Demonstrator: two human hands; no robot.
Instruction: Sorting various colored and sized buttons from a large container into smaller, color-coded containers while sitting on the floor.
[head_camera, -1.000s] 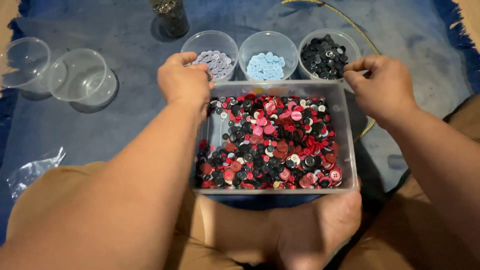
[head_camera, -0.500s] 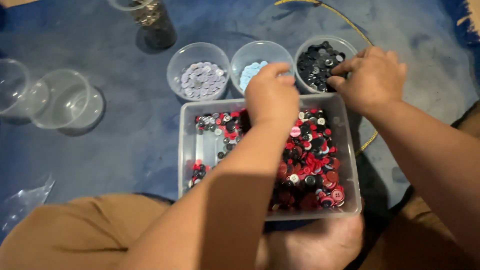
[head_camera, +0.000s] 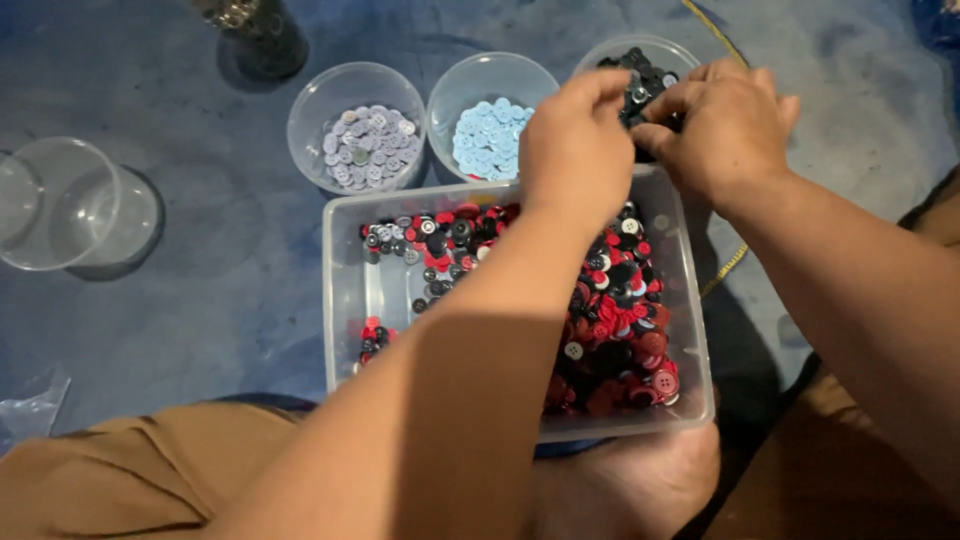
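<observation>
A clear rectangular tray holds a heap of red, black and white buttons, piled mostly on its right side. Behind it stand three clear cups: one with pale lilac buttons, one with light blue buttons, and one with black buttons. My left hand reaches across the tray with its fingers curled down at the black cup's near rim; what it holds is hidden. My right hand meets it there, thumb and fingers pinched on dark buttons.
Two empty clear cups sit at the left on the blue cloth. A dark jar stands at the top and a yellow cord runs right of the tray. A plastic bag lies bottom left. My foot lies under the tray's front edge.
My left hand left the tray's far left corner, crossed right and reached the black-button cup. My right hand let go of the tray's corner and moved to the same cup.
</observation>
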